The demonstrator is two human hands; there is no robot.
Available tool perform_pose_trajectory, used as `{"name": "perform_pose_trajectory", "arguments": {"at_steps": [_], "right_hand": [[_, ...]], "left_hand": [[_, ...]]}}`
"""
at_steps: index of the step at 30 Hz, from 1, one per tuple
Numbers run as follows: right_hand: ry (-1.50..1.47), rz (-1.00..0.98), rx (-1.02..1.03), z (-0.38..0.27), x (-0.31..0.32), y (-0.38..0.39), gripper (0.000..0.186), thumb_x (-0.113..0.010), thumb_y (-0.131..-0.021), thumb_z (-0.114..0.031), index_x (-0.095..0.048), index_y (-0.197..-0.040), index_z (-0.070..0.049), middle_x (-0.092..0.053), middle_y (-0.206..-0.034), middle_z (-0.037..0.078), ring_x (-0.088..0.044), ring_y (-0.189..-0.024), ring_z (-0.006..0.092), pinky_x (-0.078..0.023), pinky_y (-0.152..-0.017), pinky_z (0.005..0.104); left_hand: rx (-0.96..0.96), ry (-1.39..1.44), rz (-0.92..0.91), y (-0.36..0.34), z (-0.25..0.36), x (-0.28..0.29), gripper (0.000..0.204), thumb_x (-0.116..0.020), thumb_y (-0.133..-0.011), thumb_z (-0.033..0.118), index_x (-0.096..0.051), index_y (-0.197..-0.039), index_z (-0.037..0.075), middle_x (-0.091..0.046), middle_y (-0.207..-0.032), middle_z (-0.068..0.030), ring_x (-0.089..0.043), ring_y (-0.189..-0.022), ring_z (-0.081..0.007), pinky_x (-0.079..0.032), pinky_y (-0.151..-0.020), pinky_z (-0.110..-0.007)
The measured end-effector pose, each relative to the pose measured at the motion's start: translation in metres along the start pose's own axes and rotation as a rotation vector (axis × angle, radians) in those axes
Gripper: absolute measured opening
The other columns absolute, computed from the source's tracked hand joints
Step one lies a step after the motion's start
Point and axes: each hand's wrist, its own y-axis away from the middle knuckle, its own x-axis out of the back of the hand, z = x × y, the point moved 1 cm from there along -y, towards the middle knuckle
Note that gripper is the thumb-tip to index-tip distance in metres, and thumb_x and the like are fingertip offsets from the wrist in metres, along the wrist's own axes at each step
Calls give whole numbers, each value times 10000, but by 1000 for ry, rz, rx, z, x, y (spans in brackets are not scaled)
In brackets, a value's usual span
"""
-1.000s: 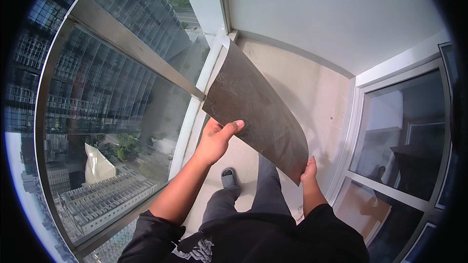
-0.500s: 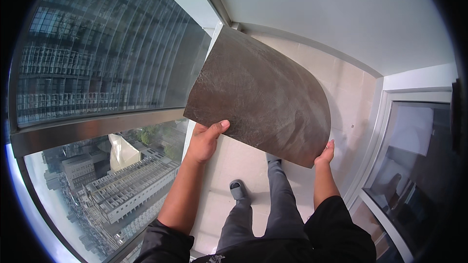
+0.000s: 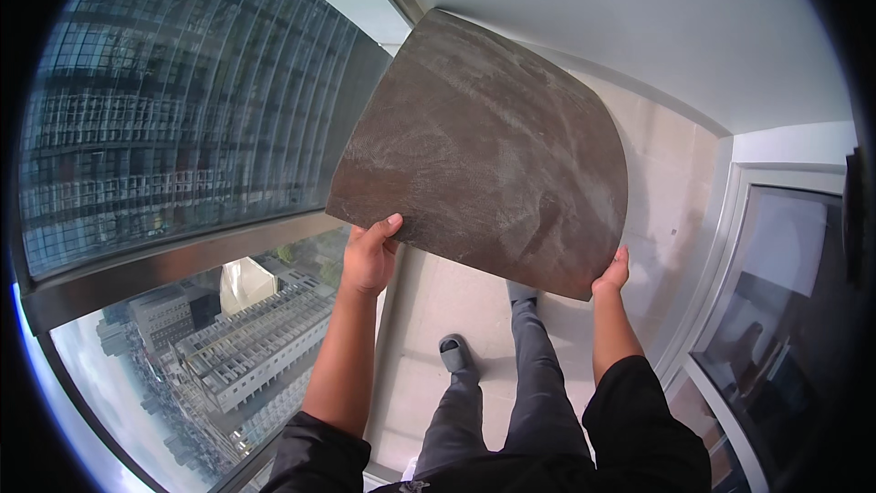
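A large dark brown board (image 3: 484, 155) with pale, cloudy streaks is held out in front of me, tilted, its far side near the wall. My left hand (image 3: 371, 254) grips its near edge toward the left, the thumb lying on top and the fingers underneath, mostly hidden. At the near right corner, my right hand (image 3: 611, 274) holds the board's edge, with its fingers partly out of sight behind it. The board's outline looks curved on the right. Its underside does not show.
A glass window (image 3: 182, 110) with a metal rail (image 3: 182, 260) runs along my left, with buildings far below. A pale wall (image 3: 620, 18) stands ahead, and a white-framed door or window (image 3: 766, 265) is on the right. Light tiles (image 3: 429, 301) lie under my slippered feet.
The board has risen and tipped so that more of its face shows. Both hands have moved up slightly with it, keeping their grip, the left one also shifting a little left.
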Motion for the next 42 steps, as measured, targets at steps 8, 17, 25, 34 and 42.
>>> {"name": "perform_pose_trajectory", "arguments": {"at_steps": [8,17,25,34,42], "right_hand": [[160,-6,-1,50,4,-22,494,-455,-969,-360,-506,-1256,39,-543,-1275,126,-499,-1169,262,-355,-1016,378],[929,-168,-220,104,46,-106,713,-449,-929,-553,-351,-1400,-26,-419,-1414,117,-402,-1292,260,-317,-1060,380],[1206,-165,-228,123,46,-112,761,-457,-916,-573,-272,-1441,-55,-370,-1447,115,-362,-1324,270,-305,-1057,465],[1078,-219,-153,160,80,-102,793,-460,-898,-604,-376,-1372,27,-452,-1379,146,-405,-1278,260,-298,-1069,401],[1059,-212,-178,181,78,-97,707,-537,-893,-535,-382,-1390,-56,-428,-1415,87,-381,-1302,220,-260,-1068,421]], "left_hand": [[60,35,107,-13,-56,68,474,-608,-825,86,-466,-1277,86,-567,-1199,-51,-548,-1093,-202,-445,-898,-363],[244,-50,465,-24,-154,169,264,-594,-882,115,-438,-1095,103,-579,-997,-57,-579,-931,-209,-479,-817,-423],[344,38,721,-40,-240,228,151,-610,-894,128,-473,-953,102,-554,-856,-29,-555,-754,-177,-492,-761,-389],[387,16,666,-39,-276,286,160,-612,-892,138,-483,-976,95,-534,-915,-47,-549,-796,-195,-503,-759,-388],[477,52,617,-50,-310,318,426,-606,-878,217,-466,-1220,5,-473,-1024,-112,-499,-1069,-275,-455,-912,-426]]}}
